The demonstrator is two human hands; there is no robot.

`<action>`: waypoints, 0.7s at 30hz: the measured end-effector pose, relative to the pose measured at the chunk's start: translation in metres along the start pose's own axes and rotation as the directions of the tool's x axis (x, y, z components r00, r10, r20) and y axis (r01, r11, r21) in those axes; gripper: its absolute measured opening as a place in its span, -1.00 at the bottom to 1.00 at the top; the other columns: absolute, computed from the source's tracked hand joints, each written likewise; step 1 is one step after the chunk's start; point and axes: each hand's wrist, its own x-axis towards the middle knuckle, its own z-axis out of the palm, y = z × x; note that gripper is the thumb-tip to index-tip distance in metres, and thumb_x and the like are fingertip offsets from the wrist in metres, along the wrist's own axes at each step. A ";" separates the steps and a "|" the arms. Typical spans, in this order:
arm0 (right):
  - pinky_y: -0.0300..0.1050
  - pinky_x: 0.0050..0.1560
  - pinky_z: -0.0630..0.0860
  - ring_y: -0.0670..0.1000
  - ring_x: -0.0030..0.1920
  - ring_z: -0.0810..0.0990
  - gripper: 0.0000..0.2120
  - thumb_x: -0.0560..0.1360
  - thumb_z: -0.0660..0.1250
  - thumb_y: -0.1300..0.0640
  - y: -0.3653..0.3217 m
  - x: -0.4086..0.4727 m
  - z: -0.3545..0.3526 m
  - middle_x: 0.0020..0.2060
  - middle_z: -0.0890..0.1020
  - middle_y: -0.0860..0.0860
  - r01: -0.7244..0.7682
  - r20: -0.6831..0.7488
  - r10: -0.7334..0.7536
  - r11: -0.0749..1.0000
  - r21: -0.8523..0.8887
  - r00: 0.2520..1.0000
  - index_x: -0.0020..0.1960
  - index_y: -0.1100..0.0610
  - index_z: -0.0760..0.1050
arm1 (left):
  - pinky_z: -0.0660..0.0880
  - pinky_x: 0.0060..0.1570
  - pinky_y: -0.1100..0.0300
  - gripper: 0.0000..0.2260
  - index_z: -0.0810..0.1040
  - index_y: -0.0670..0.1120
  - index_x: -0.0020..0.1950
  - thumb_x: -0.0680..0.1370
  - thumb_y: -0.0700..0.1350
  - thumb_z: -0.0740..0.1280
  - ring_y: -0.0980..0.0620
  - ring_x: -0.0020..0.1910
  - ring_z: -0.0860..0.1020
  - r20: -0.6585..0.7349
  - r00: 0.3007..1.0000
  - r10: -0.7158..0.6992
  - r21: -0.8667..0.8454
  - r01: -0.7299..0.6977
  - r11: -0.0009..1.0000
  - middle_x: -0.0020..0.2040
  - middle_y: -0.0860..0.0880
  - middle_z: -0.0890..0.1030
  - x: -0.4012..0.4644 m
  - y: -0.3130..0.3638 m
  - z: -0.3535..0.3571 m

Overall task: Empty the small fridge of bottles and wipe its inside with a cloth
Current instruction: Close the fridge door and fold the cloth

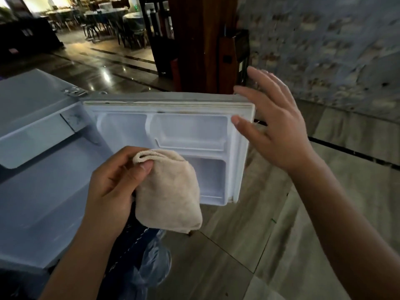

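The small grey fridge (36,131) stands at the left, seen from above. Its door (194,109) is swung wide open toward me, showing white inner shelves with no bottles on them. My left hand (112,182) holds a folded beige cloth (171,193) in front of the door's lower shelf. My right hand (275,126) is at the door's free top corner, fingers spread, thumb by the edge; I cannot tell if it touches. The fridge's inside is hidden from this angle.
A clear plastic bag (153,263) and dark fabric lie low beside the fridge. A wooden pillar (201,44) stands behind the door, a patterned wall (324,46) at the right. Tiled floor (281,234) spreads to the right. Tables and chairs (108,20) fill the far room.
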 end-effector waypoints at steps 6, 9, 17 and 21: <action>0.16 0.56 0.14 0.05 0.62 0.04 -0.40 0.65 0.12 -0.19 0.031 0.006 0.038 0.60 0.20 -0.02 -0.131 0.195 0.158 0.981 -0.144 0.968 0.60 0.03 0.14 | 0.52 -0.14 0.26 -0.78 0.67 0.09 -0.13 0.53 -0.19 0.29 0.10 -0.17 0.61 0.077 0.997 -0.025 0.075 0.019 0.997 -0.22 0.06 0.67 -0.009 0.002 -0.008; 0.16 0.53 0.21 0.04 0.61 0.08 -0.45 0.66 0.12 -0.10 0.029 0.001 0.042 0.57 0.25 -0.02 -0.136 0.143 0.154 0.982 -0.130 0.978 0.59 0.05 0.16 | 0.50 -0.08 0.09 -0.89 0.67 0.06 -0.09 0.50 -0.06 0.34 0.02 -0.12 0.61 0.086 0.995 -0.041 0.077 0.035 0.996 -0.19 0.02 0.67 -0.015 0.004 -0.020; 0.11 0.50 0.28 0.07 0.57 0.18 -0.45 0.59 0.27 0.04 -0.004 -0.026 0.038 0.52 0.34 -0.01 -0.151 0.037 0.159 0.977 -0.151 0.987 0.54 0.06 0.26 | 0.51 -0.13 0.27 -0.88 0.66 0.04 -0.13 0.46 0.01 0.34 0.04 -0.15 0.59 0.070 0.997 -0.025 0.002 0.024 1.000 -0.21 0.06 0.66 -0.035 0.007 -0.051; 0.04 0.45 0.31 0.08 0.51 0.29 -0.49 0.55 0.31 0.11 -0.031 -0.043 0.032 0.44 0.43 -0.01 -0.144 -0.043 0.139 0.979 -0.147 0.989 0.48 0.05 0.36 | 0.49 -0.14 0.23 -0.89 0.66 0.07 -0.13 0.46 -0.01 0.34 0.05 -0.16 0.58 0.087 0.996 -0.013 -0.040 0.016 0.999 -0.22 0.08 0.65 -0.046 0.013 -0.064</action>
